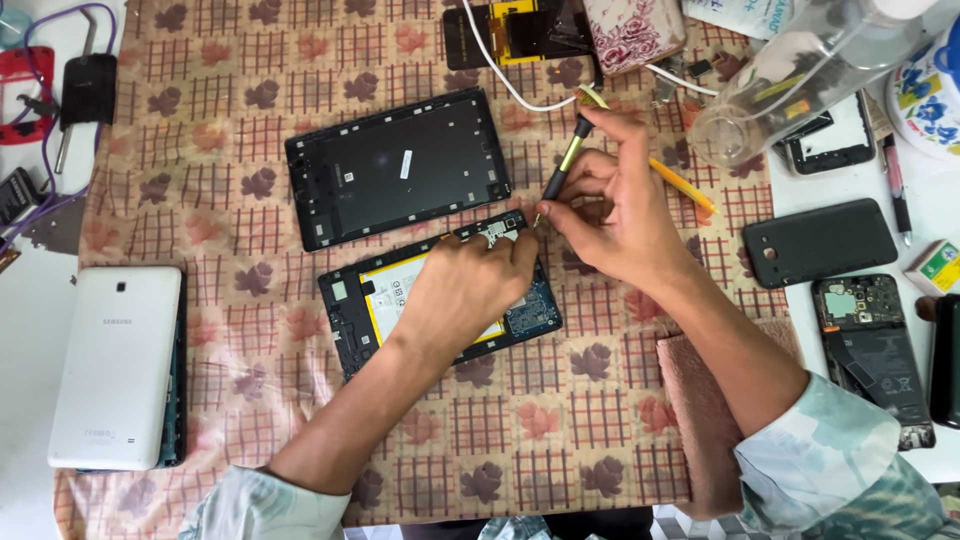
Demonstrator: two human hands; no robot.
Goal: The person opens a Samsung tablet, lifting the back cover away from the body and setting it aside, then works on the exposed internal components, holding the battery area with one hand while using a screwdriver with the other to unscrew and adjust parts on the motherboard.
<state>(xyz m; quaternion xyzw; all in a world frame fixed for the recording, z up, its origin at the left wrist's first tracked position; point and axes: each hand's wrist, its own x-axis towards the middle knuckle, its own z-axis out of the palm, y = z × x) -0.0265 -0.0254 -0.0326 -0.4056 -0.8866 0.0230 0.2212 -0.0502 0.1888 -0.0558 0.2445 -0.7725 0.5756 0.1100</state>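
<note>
An opened tablet (pixel 372 300) lies on the patterned cloth with its battery and blue circuit board showing. My left hand (pixel 465 285) rests flat on it, fingers pressing near its upper right corner. My right hand (pixel 610 200) is shut on a slim black-and-yellow screwdriver (pixel 562 165), its tip touching the tablet's top right corner beside my left fingertips. Just behind lies the tablet's detached black back frame (pixel 400 165).
A white tablet (pixel 118 365) lies at the left edge. On the right are a black phone cover (pixel 820 240), an opened phone (pixel 872 355), a clear plastic bottle (pixel 800 75) and a yellow pen (pixel 685 185). A white cable (pixel 500 70) and a screen part (pixel 525 30) lie at the back.
</note>
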